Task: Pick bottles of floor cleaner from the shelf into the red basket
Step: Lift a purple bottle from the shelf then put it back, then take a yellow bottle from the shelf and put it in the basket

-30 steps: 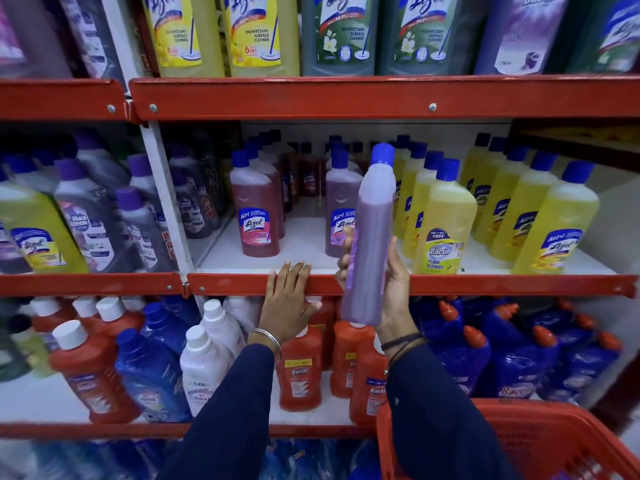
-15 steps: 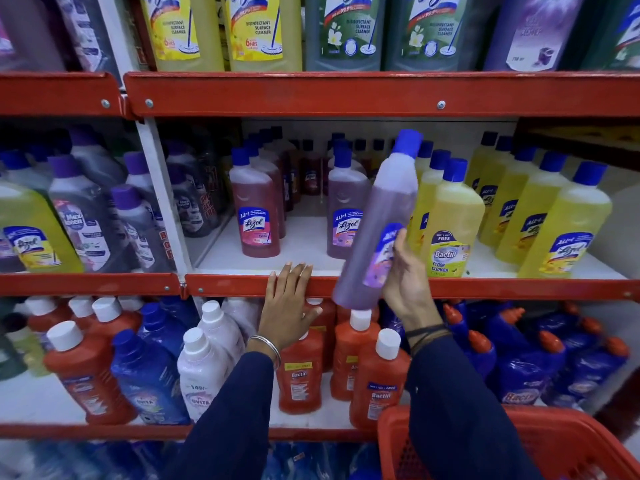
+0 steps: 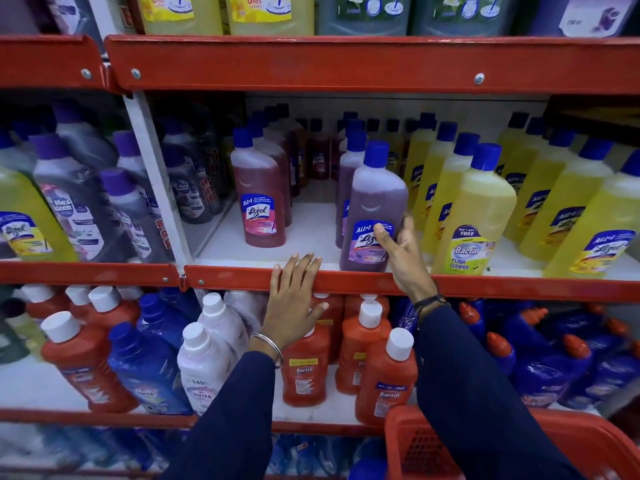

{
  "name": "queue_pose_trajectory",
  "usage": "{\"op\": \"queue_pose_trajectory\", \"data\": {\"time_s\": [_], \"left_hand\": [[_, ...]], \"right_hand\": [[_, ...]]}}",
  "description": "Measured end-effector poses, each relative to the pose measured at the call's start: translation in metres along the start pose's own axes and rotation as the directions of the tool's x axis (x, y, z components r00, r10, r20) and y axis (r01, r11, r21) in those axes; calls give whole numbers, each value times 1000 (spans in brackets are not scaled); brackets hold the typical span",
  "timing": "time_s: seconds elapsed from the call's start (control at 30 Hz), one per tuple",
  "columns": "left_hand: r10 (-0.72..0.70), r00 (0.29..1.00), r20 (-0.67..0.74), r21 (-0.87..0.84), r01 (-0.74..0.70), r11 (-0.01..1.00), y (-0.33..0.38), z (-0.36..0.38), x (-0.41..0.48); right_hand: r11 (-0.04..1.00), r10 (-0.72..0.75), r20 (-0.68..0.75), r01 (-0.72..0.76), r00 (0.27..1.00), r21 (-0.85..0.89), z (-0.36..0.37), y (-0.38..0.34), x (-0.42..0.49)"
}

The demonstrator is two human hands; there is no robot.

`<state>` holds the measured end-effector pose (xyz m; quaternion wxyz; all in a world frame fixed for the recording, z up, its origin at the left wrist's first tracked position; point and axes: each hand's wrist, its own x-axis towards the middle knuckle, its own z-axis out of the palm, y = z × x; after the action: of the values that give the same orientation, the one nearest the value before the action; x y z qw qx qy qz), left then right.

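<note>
Looking down, I see the purple bottle standing upright at the near edge of the middle shelf. My right hand touches its label, fingers spread loosely, not clasping. My left hand lies flat on the shelf lip. The red basket, bottom right, is cut off, its contents hidden.

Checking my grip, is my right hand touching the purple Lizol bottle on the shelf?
Touching. The head view shows the right hand with its thumb pressed on the purple Lizol bottle label.
</note>
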<state>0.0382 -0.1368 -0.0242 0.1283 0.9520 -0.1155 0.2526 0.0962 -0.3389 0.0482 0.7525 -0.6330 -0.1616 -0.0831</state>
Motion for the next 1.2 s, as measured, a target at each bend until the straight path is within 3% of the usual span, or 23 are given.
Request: {"op": "queue_pose_trajectory", "data": {"time_s": [0.4, 0.6, 0.67, 0.73, 0.83, 0.93, 1.03, 1.2], "left_hand": [[2, 1000, -6, 10, -2, 1000, 2, -2, -1], [2, 1000, -11, 29, -2, 1000, 5, -5, -2], [-3, 1000, -16, 49, 3, 999, 7, -6, -3], [-18, 1000, -19, 74, 20, 997, 12, -7, -3], [-60, 998, -9, 87, 61, 994, 22, -7, -1], [-93, 996, 14, 103, 91, 991, 35, -2, 1], [-134, 991, 2, 95, 133, 987, 46, 2, 3], [-147, 989, -3, 136, 146, 980, 47, 2, 3]], "right_hand": [[992, -19, 33, 22, 999, -122, 9, 2, -1], [942, -15, 51, 31, 999, -334, 1, -12, -15], [904, -103, -9, 90, 995, -417, -10, -17, -33], [877, -286, -108, 215, 952, -430, -28, -23, -56], [830, -503, -311, 349, 807, -435, -66, -31, -80], [866, -477, -479, 298, 737, -403, -104, -34, -78], [911, -314, -441, 136, 841, -389, -132, -32, -61], [903, -62, -155, -10, 986, -429, -152, -35, -29]]}}
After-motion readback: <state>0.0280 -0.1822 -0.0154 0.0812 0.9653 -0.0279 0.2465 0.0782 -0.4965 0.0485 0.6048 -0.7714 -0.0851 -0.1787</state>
